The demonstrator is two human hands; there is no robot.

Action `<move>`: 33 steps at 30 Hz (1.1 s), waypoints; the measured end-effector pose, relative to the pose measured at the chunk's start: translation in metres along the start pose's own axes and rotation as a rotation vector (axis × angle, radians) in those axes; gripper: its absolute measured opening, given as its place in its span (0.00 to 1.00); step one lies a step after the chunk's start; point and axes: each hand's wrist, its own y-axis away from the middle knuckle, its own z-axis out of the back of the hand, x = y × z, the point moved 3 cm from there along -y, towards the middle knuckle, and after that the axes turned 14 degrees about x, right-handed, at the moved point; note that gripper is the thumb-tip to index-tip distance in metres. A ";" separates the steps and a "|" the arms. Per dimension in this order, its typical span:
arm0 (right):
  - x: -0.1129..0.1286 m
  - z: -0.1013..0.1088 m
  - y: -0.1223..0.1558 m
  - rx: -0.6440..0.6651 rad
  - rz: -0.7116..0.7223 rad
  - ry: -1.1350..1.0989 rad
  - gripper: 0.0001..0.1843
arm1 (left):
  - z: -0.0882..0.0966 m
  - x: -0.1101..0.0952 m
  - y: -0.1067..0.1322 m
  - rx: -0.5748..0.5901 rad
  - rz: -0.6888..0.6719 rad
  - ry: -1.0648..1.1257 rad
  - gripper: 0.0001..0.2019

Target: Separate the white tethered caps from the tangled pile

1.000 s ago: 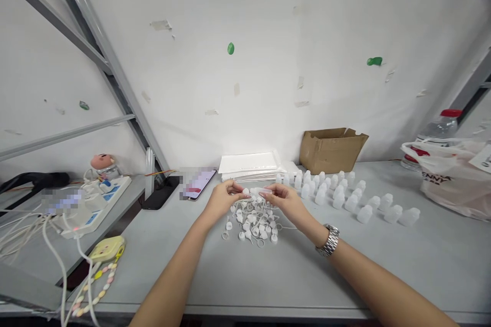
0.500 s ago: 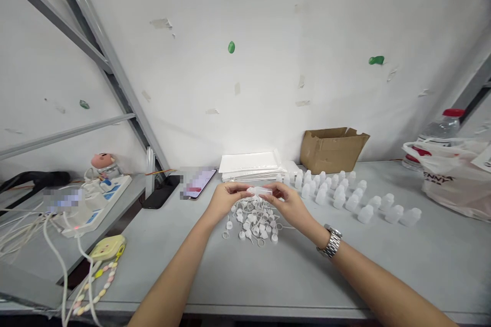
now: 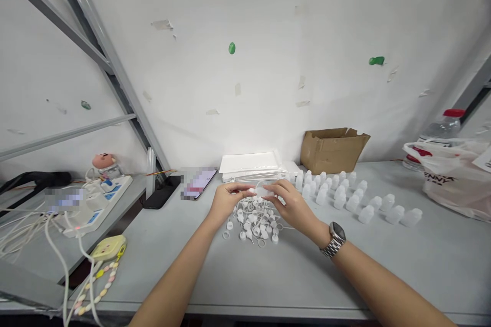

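Between my two hands is a small translucent white plastic bottle (image 3: 263, 192), lying sideways above a pile of white caps (image 3: 258, 219) with rings and straps. My left hand (image 3: 229, 199) pinches its left end, where a small white piece shows at the fingertips. My right hand (image 3: 288, 199) has thumb and fingers closed around the right end. A pale loop shows over the bottle; what it belongs to is hard to make out. To the right, several similar translucent bottles (image 3: 339, 199) stand in loose rows on the grey table (image 3: 307, 281).
Behind the hands lie a stack of white sheets (image 3: 251, 163) and a cardboard box (image 3: 333, 150). Phones (image 3: 199, 184) rest left of centre. A power strip (image 3: 111, 202) with cables occupies the far left; a plastic bag (image 3: 452, 184) stands at right.
My right hand has turned slightly and its fingers have shifted over the bottle. A pale loop now shows above the bottle. My left hand stays almost in place.
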 end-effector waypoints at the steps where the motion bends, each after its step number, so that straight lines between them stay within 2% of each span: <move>1: 0.000 0.000 0.000 -0.007 -0.020 -0.021 0.12 | 0.000 0.000 0.000 -0.012 -0.009 -0.002 0.09; 3: -0.002 -0.001 0.000 -0.021 -0.093 -0.100 0.11 | 0.000 -0.001 0.002 -0.037 -0.047 -0.019 0.08; 6: -0.005 -0.004 0.000 -0.013 -0.274 -0.335 0.10 | 0.000 -0.006 0.004 -0.058 -0.121 -0.056 0.07; 10: -0.003 -0.007 -0.003 0.094 -0.467 -0.664 0.14 | 0.002 -0.012 0.007 -0.112 -0.203 -0.091 0.05; 14: 0.000 -0.006 -0.006 0.165 -0.482 -0.757 0.16 | 0.002 -0.013 0.006 -0.105 -0.186 -0.028 0.06; 17: 0.000 -0.007 -0.006 0.172 -0.450 -0.782 0.17 | -0.003 -0.007 0.004 -0.080 -0.108 0.193 0.10; 20: 0.001 -0.009 -0.004 0.101 -0.431 -0.726 0.16 | -0.010 0.003 0.001 -0.068 -0.055 0.482 0.13; 23: 0.004 -0.011 0.000 0.005 -0.379 -0.570 0.13 | -0.017 0.011 0.000 -0.051 0.001 0.674 0.14; 27: 0.009 -0.013 0.004 -0.065 -0.256 -0.310 0.09 | -0.021 0.011 0.001 -0.029 0.052 0.755 0.13; 33: 0.012 -0.016 0.009 -0.089 -0.132 0.021 0.11 | -0.024 0.008 0.003 -0.046 0.005 0.767 0.11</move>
